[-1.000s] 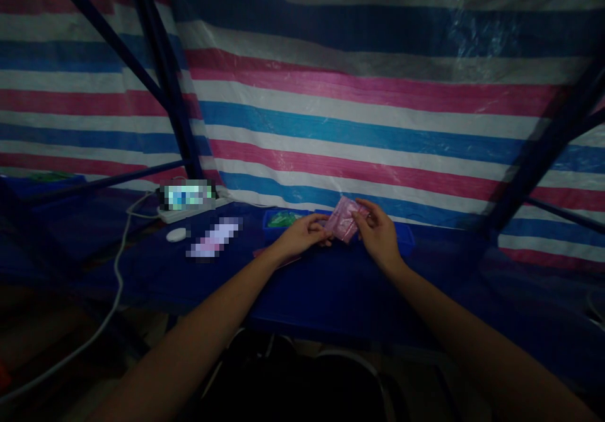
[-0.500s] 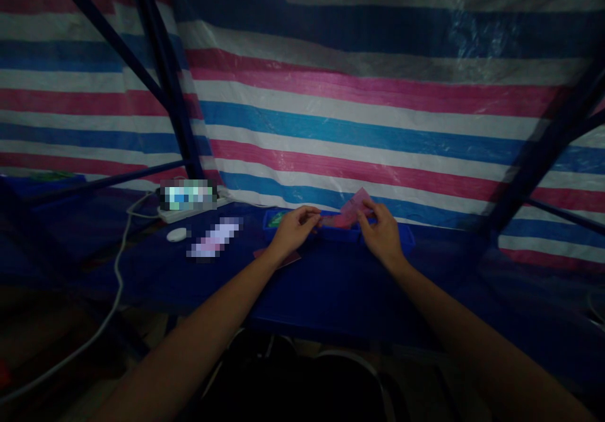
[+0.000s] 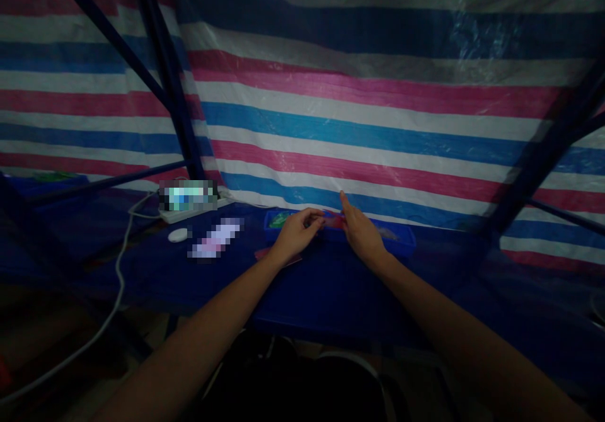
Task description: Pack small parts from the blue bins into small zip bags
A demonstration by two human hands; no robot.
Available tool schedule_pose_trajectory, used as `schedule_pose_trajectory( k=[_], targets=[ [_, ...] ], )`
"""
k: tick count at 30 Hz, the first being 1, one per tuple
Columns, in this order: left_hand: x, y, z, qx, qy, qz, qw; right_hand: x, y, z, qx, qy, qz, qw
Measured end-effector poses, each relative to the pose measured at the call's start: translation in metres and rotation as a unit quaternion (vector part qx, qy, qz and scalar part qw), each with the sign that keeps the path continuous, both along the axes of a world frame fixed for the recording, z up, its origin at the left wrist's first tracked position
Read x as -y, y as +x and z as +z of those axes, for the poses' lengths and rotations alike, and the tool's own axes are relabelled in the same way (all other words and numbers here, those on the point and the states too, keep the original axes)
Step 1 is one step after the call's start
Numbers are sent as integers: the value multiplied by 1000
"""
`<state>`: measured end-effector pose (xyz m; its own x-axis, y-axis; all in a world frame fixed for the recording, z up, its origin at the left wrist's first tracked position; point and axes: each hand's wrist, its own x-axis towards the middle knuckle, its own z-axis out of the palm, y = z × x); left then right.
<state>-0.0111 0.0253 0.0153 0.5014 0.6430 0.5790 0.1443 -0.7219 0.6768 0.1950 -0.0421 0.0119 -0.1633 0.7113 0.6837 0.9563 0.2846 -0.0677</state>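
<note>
My left hand (image 3: 297,234) is curled with its fingertips pinched together over the front of a blue tray (image 3: 405,243). What they hold, if anything, is too dark to make out. My right hand (image 3: 363,236) faces it across a small gap, one finger stretched upward and no pink sheet showing in it. Between the hands lies a reddish piece (image 3: 334,221), close to both sets of fingertips. Green packets (image 3: 278,220) fill the tray's left end, and something pale and blurred (image 3: 388,233) is in its right part. A flat pinkish card (image 3: 292,259) lies partly beneath my left forearm.
Left on the blue table (image 3: 331,296) are a white power strip (image 3: 193,210), a round white object (image 3: 178,235) and a pixelated, phone-shaped item (image 3: 215,239). A white cable (image 3: 120,271) hangs at the left. Striped sheeting (image 3: 359,119) and blue frame bars (image 3: 177,119) stand behind.
My right hand has moved left and turned, with one finger now raised. The pink sheet it held up is no longer visible there. My left hand has hardly moved.
</note>
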Motion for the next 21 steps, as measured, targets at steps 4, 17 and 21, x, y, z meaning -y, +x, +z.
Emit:
schedule_pose_trajectory(
  k=[4, 17, 21],
  targets=[
    [10, -2, 6, -53, 123, 44, 990, -1, -3, -4, 22, -42, -8, 999],
    [9, -1, -1, -229, 271, 94, 930, 5, -22, -17, 64, -44, -13, 997],
    [3, 3, -4, -230, 266, 112, 929, 11, -21, -17, 51, -41, -19, 998]
  ],
)
